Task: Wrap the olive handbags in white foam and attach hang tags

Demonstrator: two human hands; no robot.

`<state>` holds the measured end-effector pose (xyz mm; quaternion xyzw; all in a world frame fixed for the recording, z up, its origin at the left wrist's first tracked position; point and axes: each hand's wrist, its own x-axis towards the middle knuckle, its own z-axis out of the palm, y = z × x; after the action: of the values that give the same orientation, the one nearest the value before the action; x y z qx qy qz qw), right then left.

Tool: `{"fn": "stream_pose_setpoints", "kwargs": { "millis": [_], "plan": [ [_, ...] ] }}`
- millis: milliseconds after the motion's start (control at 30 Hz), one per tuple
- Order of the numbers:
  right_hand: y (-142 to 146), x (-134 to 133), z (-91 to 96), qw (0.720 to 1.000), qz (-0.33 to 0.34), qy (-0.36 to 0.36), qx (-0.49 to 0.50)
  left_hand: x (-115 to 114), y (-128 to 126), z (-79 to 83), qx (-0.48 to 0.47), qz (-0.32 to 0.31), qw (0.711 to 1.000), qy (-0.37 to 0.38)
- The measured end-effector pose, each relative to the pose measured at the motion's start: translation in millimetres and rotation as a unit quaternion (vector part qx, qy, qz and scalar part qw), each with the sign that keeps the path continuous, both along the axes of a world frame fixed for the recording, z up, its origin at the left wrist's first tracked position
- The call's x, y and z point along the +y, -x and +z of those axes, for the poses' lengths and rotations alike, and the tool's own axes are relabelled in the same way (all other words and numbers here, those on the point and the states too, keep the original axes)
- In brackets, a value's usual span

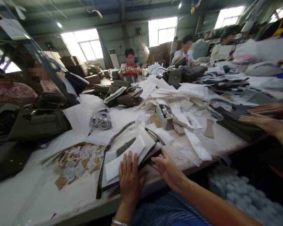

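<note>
A dark grey-green handbag (101,175) lies at the table's front edge, its long strap looping up behind it. White foam sheet (127,157) pieces stick out of its opening. My left hand (129,179) rests on the foam with its fingers stretched out flat, thumb apart at the near side. At the bag's right end, my right hand (166,169) pinches the dark edge between thumb and fingers; some fingertips are hidden.
Hang tags with strings (81,161) lie in a pile to the left, beside dark bags (37,125). Coiled cords (101,121) sit behind. Foam scraps (191,131) spread to the right. A co-worker's hands (269,116) press on another bag. Several people work farther back.
</note>
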<state>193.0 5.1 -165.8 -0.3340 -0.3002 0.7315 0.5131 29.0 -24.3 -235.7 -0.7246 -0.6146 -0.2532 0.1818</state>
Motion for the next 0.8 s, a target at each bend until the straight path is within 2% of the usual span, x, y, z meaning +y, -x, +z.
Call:
{"fn": "stream_pose_setpoints", "kwargs": {
  "millis": [67,133,200,233,300,367,400,433,467,600,667,733,800],
  "plan": [
    [-5,2,1.1,0.999,0.019,-0.033,-0.029,1,4,0.6,-0.004,0.007,1.0,-0.018],
    [-20,10,-5.6,0.989,0.066,-0.091,-0.097,3,10,1.6,-0.009,0.002,1.0,-0.022],
    [-46,25,-18.4,0.953,0.093,-0.175,-0.229,5,15,4.0,-0.02,-0.009,1.0,-0.009],
    [-63,35,-25.8,0.919,0.082,-0.219,-0.317,6,18,5.9,-0.028,-0.012,1.0,-0.005],
    [-96,55,-39.8,0.814,-0.008,-0.277,-0.51,7,21,10.3,-0.046,-0.009,0.999,-0.006],
    [-124,74,-50.5,0.713,-0.053,-0.28,-0.641,8,23,14.9,-0.067,0.003,0.998,-0.018],
    [-133,82,-54.4,0.681,-0.058,-0.271,-0.678,8,23,17.0,-0.077,0.011,0.997,-0.025],
    [-140,89,-57.3,0.663,-0.054,-0.258,-0.701,9,24,18.8,-0.086,0.018,0.996,-0.031],
    [-144,94,-59.3,0.656,-0.047,-0.246,-0.711,9,24,20.2,-0.092,0.024,0.995,-0.034],
    [-144,100,-55.7,0.678,-0.012,-0.23,-0.698,10,25,22.4,-0.103,0.021,0.994,-0.035],
    [-141,92,-47.2,0.708,0.006,-0.239,-0.665,9,25,22.5,-0.11,0.022,0.993,-0.037],
    [-137,75,-38.0,0.782,0.036,-0.222,-0.581,9,26,22.8,-0.122,0.028,0.991,-0.039],
    [-131,52,-33.5,0.871,0.08,-0.151,-0.46,8,27,23.3,-0.135,0.032,0.989,-0.04]
  ]
}}
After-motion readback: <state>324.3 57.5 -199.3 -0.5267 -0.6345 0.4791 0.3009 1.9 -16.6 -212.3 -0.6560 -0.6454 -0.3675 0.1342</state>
